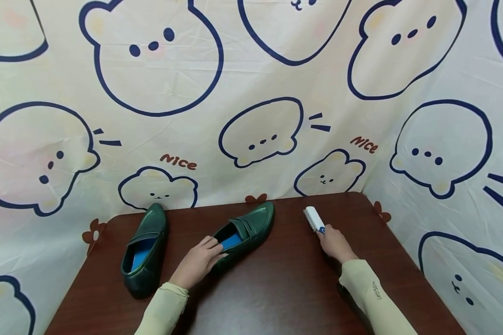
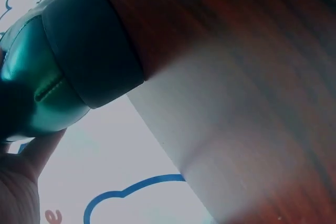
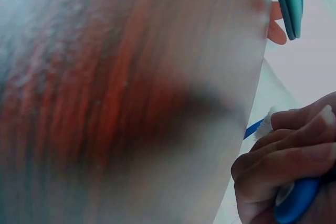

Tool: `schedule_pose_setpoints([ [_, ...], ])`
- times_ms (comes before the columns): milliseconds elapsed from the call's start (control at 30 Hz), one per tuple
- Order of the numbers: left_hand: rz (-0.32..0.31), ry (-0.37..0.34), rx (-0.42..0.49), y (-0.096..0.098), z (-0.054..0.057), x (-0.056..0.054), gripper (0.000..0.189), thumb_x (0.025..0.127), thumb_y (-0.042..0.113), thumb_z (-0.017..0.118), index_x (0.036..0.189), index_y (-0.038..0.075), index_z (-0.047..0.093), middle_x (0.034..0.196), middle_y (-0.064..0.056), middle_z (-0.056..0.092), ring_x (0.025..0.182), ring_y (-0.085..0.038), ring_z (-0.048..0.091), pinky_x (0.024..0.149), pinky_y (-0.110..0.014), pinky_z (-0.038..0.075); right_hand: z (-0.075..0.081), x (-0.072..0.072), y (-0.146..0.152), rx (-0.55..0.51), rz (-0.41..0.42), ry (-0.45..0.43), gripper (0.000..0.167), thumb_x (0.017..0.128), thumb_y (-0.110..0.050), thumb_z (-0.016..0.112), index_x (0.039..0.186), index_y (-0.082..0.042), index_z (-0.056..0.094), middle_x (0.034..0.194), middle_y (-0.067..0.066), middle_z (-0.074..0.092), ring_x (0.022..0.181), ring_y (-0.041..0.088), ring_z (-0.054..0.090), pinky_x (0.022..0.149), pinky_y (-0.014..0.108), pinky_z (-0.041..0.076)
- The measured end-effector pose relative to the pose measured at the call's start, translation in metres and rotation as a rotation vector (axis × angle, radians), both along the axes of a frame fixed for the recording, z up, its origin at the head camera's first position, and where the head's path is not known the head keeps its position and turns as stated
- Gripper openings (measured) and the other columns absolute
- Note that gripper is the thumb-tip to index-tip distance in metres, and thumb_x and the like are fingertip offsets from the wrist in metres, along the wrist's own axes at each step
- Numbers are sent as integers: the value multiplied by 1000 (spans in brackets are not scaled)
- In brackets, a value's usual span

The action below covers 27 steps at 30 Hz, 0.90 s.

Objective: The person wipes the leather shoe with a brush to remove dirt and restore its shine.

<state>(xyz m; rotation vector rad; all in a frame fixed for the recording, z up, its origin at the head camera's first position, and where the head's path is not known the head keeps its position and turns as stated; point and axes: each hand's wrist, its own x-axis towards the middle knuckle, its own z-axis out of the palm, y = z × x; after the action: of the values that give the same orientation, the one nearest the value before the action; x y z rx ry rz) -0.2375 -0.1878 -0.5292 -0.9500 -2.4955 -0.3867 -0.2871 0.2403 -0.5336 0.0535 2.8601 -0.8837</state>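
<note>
While the left grip (image 1: 199, 261) pinches the green shoe (image 1: 254, 228) near its heel, the right grip (image 1: 336, 244) (holding the brush (image 1: 315, 218)) should stroke lightly.

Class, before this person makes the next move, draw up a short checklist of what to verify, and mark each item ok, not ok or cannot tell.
1. Left hand grips one green shoe at its back end: ok.
2. Right hand holds the brush by its blue handle: ok.
3. Brush touches the gripped shoe: not ok; a gap lies between them.
4. Other shoe stands upright on the table, in neither hand: ok.
5. Gripped shoe rests on the table: cannot tell; the views do not settle contact.
</note>
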Motion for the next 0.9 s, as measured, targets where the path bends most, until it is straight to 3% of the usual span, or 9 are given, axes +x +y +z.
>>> schedule_pose_setpoints([
  [333,19,-86,27,-1,1,0,7,97,24,74,95,21,68,92,8,56,89,-7,47,73,-23,49,-1,3,3,-13,3,2,36,110,-20,49,121,13,48,78,15,56,58,22,56,51,32,47],
  [567,5,-164,174,0,2,-5,20,99,20,71,87,23,56,85,12,41,82,-4,39,71,-21,39,6,3,1,-20,5,42,34,110,-20,48,121,12,48,79,15,56,59,22,55,51,33,46],
  [633,0,-233,242,1,2,-7,25,101,21,69,84,23,51,84,11,39,81,-6,40,72,-24,39,7,1,-1,-12,8,55,34,110,-21,49,121,12,48,79,15,57,60,22,55,52,33,46],
  [667,13,-283,276,1,3,-7,19,102,23,67,87,20,57,88,11,47,86,-7,48,77,-26,44,8,1,-2,-10,7,60,34,110,-21,49,121,12,48,80,15,57,60,22,55,52,33,45],
  [733,43,-398,337,3,4,-8,17,104,27,63,102,12,68,106,1,65,107,-19,61,92,-35,52,8,1,-4,1,5,74,34,110,-21,50,121,12,48,81,15,58,61,22,54,53,33,45],
  [767,62,-457,366,3,4,-8,26,105,29,62,115,7,70,120,-8,68,121,-28,62,102,-43,52,8,1,-5,5,5,82,34,110,-20,50,121,12,48,81,15,58,60,22,54,53,33,45],
  [833,92,-561,412,6,3,-10,46,106,33,59,139,1,63,145,-25,58,142,-45,47,115,-59,40,8,2,-6,16,2,91,33,110,-20,51,120,11,48,81,15,58,60,22,54,53,32,45],
  [867,96,-598,432,7,2,-11,53,106,33,59,146,-1,56,152,-30,49,148,-49,38,117,-64,34,9,2,-6,17,0,91,33,109,-20,51,121,11,48,81,15,59,61,22,54,53,33,45],
  [900,85,-621,449,8,1,-14,53,106,34,59,146,-2,55,152,-31,49,147,-49,39,116,-64,34,10,2,-6,24,-2,94,34,109,-20,51,121,11,48,82,15,59,62,21,54,54,32,45],
])
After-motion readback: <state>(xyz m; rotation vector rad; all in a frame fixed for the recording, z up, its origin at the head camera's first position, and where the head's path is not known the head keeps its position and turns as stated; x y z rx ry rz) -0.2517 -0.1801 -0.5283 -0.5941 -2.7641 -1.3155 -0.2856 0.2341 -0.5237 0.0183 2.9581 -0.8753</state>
